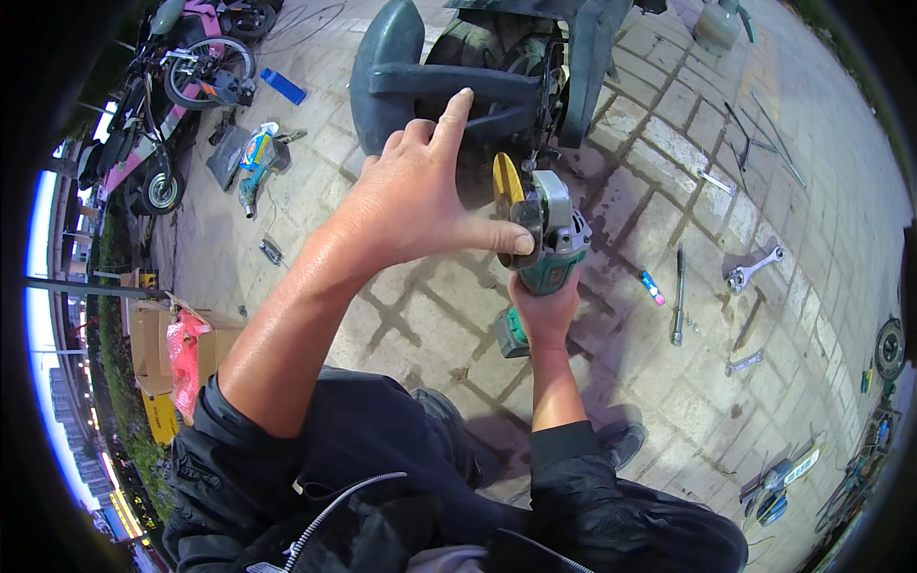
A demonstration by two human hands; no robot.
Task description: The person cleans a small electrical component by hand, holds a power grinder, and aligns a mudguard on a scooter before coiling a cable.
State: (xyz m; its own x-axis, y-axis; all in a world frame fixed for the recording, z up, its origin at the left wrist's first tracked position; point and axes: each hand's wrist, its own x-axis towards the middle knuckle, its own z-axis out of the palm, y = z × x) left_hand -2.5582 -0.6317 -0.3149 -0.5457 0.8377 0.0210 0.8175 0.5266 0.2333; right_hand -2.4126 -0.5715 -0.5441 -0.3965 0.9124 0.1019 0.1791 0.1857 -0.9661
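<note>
Closest of all is the worker's black jacket, a soft, matte fabric with a silver zip, its sleeves pushed back from both forearms. Past it, the right hand has its fingers wrapped round the green body of an angle grinder, which stands out in front of the worker, over the paving and just short of a dark vehicle front. The left hand has its fingers apart, the index stretched forward and the others partly curled, while the thumb lies against the grinder's black guard by the disc. As far as I can judge, the setting-up is done: a yellow disc is fitted, and a battery block sits at the tool's lower end. What seems left is the work itself, since the disc appears clear of the vehicle; I can't make out a fresh cut, nor tell whether the disc is spinning. The grinder's head is blocky bare metal, the disc thin and round, the vehicle's panels smooth, bulging and dull. Underfoot, rough rectangular paving stones carry a shiny steel wrench, a long, slim socket handle and a smaller spanner. Over to the left, crinkled pink wrap spills from a stiff cardboard box.
</note>
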